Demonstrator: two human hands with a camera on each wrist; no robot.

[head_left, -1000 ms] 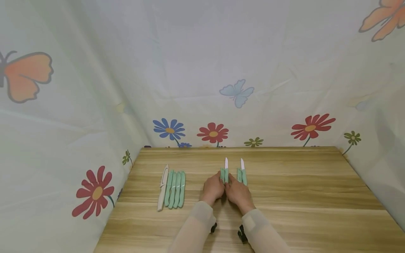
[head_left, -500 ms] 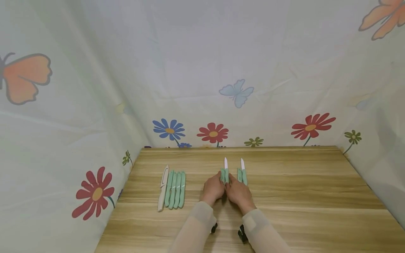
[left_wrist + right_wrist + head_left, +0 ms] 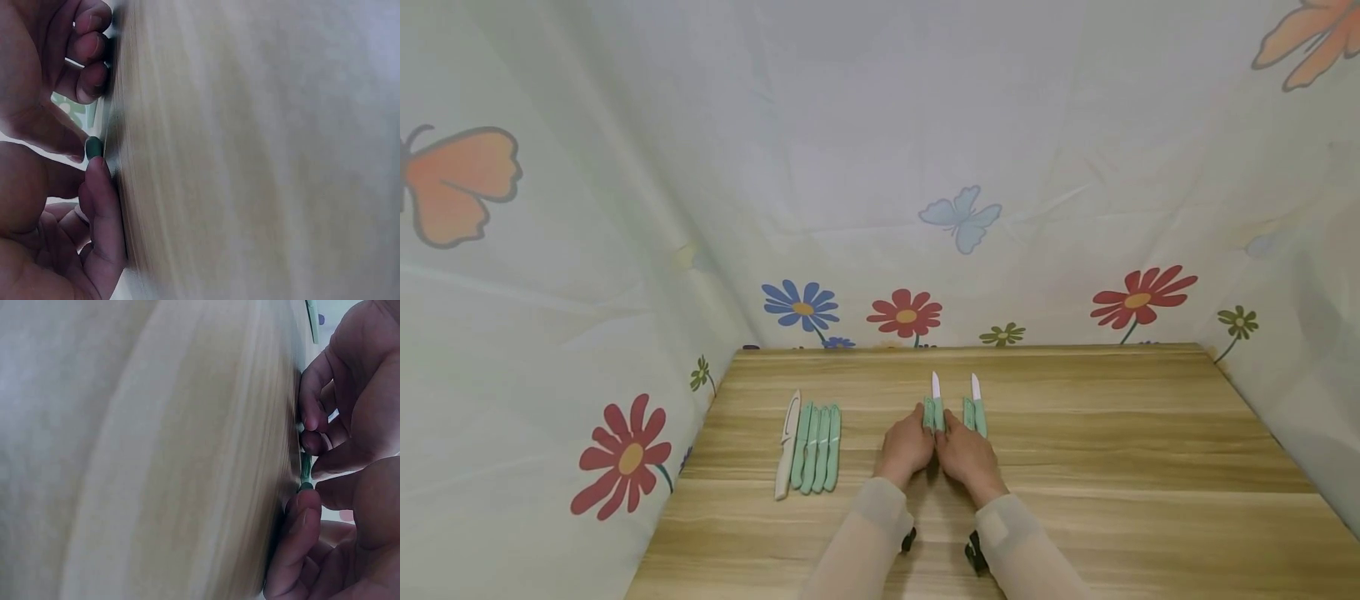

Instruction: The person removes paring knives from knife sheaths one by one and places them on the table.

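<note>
In the head view, my left hand and right hand meet low over the wooden table. Between their fingers, a green paring knife with a pale blade points away from me, beside its green sheath. My left fingers pinch the sheath's near end; the right fingers pinch the knife's handle. Only a green end shows between the fingertips in the left wrist view. A second paring knife lies just right of the hands, a second green sheath at its left side.
Left of my hands, several green-handled knives lie side by side, with a longer cream knife at the row's left end. A floral cloth rises behind the wooden table and along both sides.
My hands stay almost where they were. The knife between them has tilted very slightly left at its tip, with the sheath beside it shifting a little.
</note>
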